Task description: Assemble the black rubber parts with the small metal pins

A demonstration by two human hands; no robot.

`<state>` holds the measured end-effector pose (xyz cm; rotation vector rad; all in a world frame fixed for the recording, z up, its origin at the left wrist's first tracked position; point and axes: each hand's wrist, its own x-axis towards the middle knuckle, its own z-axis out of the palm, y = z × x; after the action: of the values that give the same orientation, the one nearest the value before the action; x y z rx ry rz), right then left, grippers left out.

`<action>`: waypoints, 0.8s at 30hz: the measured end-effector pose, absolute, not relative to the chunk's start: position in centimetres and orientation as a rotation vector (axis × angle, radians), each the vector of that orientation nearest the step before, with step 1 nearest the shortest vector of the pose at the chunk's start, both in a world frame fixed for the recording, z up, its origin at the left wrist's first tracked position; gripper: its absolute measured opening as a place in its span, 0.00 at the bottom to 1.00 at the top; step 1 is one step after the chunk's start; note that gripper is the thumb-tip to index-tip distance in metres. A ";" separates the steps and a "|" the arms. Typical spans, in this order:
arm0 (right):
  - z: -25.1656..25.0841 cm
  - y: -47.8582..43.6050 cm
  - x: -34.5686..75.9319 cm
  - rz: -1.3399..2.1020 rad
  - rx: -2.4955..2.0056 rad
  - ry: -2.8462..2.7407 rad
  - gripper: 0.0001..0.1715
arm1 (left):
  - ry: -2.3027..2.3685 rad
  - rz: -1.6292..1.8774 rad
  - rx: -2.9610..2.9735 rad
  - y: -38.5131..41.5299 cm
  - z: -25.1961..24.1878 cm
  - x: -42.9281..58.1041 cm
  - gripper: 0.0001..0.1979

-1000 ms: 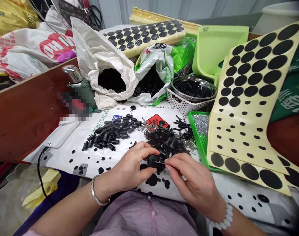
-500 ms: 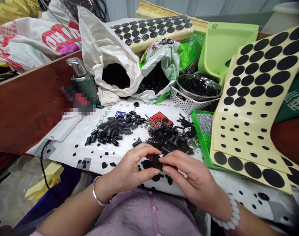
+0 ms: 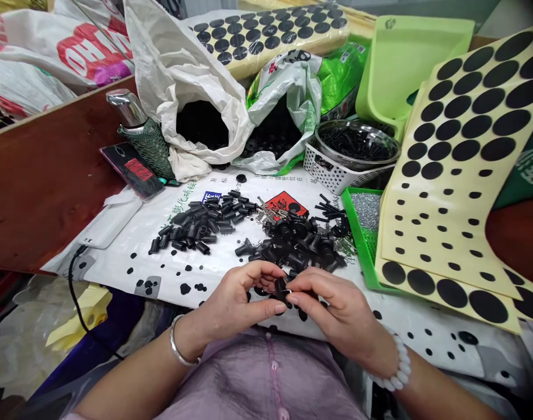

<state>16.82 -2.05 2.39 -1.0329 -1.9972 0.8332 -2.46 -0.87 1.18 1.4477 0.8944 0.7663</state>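
Note:
Between both hands is a small round black plastic part (image 3: 281, 288), low over the front of the table. My left hand (image 3: 245, 294) is closed on it, thumb below and fingers above. My right hand (image 3: 330, 297) pinches a small shiny metal piece at the part's right side; its exact shape is too small to make out. A thin metal bit also shows at the part's left. Just beyond the fingers lies a heap of black plastic parts (image 3: 303, 239) mixed with metal clips (image 3: 266, 213). Left of it is a pile of black cylindrical pieces (image 3: 196, 224).
A green tray (image 3: 360, 245) with tiny silvery pieces and yellow sheets of black dots (image 3: 445, 221) stand at right. Behind are open white bags (image 3: 235, 111), a metal bowl of black screws (image 3: 358, 149) and a light green scoop (image 3: 413, 70). A phone (image 3: 132, 169) and power bank (image 3: 111, 221) lie left.
The black part has turned between my fingers, and metal now shows at both its sides. My hands stay in nearly the same place. The camera view has tilted slightly down.

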 end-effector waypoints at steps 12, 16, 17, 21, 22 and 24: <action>3.0 -1.8 16.6 0.723 -0.906 -2.178 0.08 | 0.740 0.534 1.346 -1.0 1.1 -3.5 0.18; 3.1 -1.8 16.2 0.713 -0.921 -2.185 0.07 | 0.818 0.501 1.736 -0.9 1.6 -3.8 0.11; 3.0 -1.8 16.1 0.716 -0.923 -2.183 0.07 | 0.848 0.504 1.819 -0.9 1.6 -3.7 0.09; 3.0 -1.7 15.8 0.704 -0.926 -2.193 0.07 | 0.917 0.487 1.934 -1.0 1.5 -3.8 0.09; 3.0 -1.7 15.8 0.689 -0.928 -2.200 0.06 | 0.920 0.488 1.929 -1.0 1.4 -3.8 0.09; 3.1 -1.6 15.9 0.650 -0.924 -2.227 0.06 | 0.905 0.496 1.897 -1.0 1.4 -3.9 0.09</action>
<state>15.88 -1.62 3.11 -0.9236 -2.2274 0.6505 -3.92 -1.00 1.42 1.8969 0.9047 0.4964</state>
